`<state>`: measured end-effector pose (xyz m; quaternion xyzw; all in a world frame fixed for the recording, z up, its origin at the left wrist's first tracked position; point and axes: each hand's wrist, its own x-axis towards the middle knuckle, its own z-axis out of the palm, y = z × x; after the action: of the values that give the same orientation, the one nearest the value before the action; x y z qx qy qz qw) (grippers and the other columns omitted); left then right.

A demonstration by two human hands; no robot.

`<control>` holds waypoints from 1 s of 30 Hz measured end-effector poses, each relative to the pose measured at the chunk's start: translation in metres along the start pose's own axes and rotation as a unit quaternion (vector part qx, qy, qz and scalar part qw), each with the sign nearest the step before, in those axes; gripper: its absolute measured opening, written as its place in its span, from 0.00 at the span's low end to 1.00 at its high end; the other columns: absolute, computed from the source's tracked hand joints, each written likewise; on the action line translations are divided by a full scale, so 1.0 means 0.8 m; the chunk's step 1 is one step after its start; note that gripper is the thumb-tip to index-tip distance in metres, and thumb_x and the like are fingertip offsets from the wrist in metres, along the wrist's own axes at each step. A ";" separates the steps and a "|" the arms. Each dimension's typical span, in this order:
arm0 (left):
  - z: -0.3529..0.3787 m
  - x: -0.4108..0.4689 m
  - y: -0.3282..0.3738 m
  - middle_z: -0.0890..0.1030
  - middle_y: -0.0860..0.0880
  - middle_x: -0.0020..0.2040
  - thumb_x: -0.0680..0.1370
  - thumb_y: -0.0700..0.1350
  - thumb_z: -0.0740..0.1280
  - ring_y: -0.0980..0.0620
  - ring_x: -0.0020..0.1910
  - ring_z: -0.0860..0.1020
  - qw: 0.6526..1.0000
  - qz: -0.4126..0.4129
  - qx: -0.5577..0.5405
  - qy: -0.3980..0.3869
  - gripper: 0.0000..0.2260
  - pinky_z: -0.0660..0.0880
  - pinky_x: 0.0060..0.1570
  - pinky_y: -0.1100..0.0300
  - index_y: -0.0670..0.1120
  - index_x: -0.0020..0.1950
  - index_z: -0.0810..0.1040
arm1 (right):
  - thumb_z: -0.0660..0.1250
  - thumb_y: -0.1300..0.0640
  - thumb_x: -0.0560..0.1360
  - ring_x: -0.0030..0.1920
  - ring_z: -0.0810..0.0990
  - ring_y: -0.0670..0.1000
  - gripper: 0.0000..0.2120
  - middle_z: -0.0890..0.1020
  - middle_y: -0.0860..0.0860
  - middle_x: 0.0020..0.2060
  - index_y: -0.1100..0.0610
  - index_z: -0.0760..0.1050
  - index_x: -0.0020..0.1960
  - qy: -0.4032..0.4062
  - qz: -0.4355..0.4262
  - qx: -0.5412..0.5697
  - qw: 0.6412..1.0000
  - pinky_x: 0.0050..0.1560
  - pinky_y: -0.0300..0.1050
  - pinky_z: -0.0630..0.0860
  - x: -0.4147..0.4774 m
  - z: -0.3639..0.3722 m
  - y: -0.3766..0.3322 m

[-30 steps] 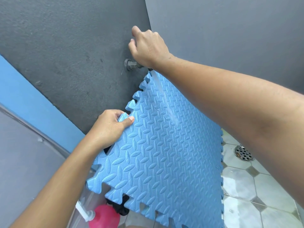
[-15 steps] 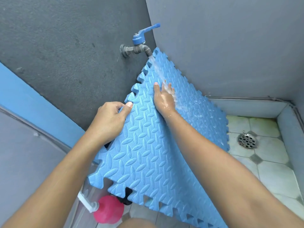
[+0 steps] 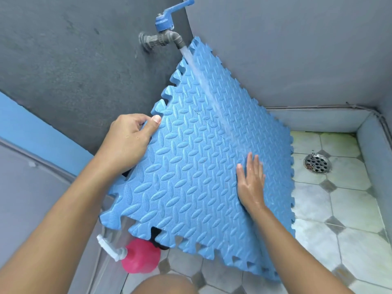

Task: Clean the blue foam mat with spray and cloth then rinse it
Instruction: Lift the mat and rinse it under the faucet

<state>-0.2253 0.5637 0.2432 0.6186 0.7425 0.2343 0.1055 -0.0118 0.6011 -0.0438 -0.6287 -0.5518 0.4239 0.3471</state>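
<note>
The blue foam mat (image 3: 191, 166), with toothed edges and a raised pattern, leans tilted under a wall tap (image 3: 165, 37) with a blue handle. Water runs from the spout down the mat's face. My left hand (image 3: 129, 141) grips the mat's left edge, thumb on top. My right hand (image 3: 251, 181) lies flat and wet on the mat's right part, fingers together, just below the stream. A pink spray bottle (image 3: 140, 259) with a white nozzle stands on the floor under the mat's lower edge. A dark piece, perhaps the cloth (image 3: 157, 236), shows behind that edge.
The mat's top corner rests in the corner between a dark grey wall (image 3: 74, 60) and a lighter grey wall (image 3: 297, 49). A round metal floor drain (image 3: 317, 164) sits in the wet tiled floor at right. My knee (image 3: 165, 285) shows at the bottom.
My right hand left the tap handle, touched the mat under the stream near the top, then slid down the mat's face to the lower right. Water keeps flowing. My left hand kept its grip.
</note>
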 end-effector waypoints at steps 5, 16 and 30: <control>-0.002 0.001 -0.005 0.67 0.44 0.28 0.85 0.54 0.63 0.58 0.26 0.62 1.000 0.013 -0.003 0.002 0.23 0.63 0.28 0.62 0.36 0.43 0.80 | 0.49 0.38 0.82 0.82 0.43 0.51 0.32 0.49 0.50 0.82 0.48 0.50 0.82 -0.018 -0.109 0.034 0.993 0.79 0.59 0.37 0.079 0.007 -0.141; 0.001 -0.005 -0.013 0.72 0.41 0.30 0.84 0.57 0.63 0.55 0.29 0.66 0.999 0.033 -0.031 -0.003 0.19 0.67 0.33 0.55 0.47 0.43 0.84 | 0.55 0.29 0.77 0.79 0.57 0.45 0.34 0.62 0.45 0.79 0.43 0.63 0.78 -0.057 -0.152 0.077 0.984 0.80 0.53 0.48 0.289 -0.003 -0.249; 0.002 -0.005 -0.006 0.67 0.51 0.26 0.85 0.54 0.64 0.56 0.22 0.62 0.999 0.014 -0.036 0.007 0.21 0.59 0.23 0.66 0.41 0.41 0.82 | 0.53 0.36 0.79 0.81 0.49 0.52 0.34 0.56 0.51 0.81 0.51 0.57 0.81 0.059 -0.042 0.062 0.995 0.80 0.60 0.45 0.135 0.000 -0.050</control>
<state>-0.2279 0.5594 0.2394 0.6231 0.7255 0.2668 0.1191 -0.0244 0.7138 -0.0234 -0.6061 -0.5288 0.4044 0.4353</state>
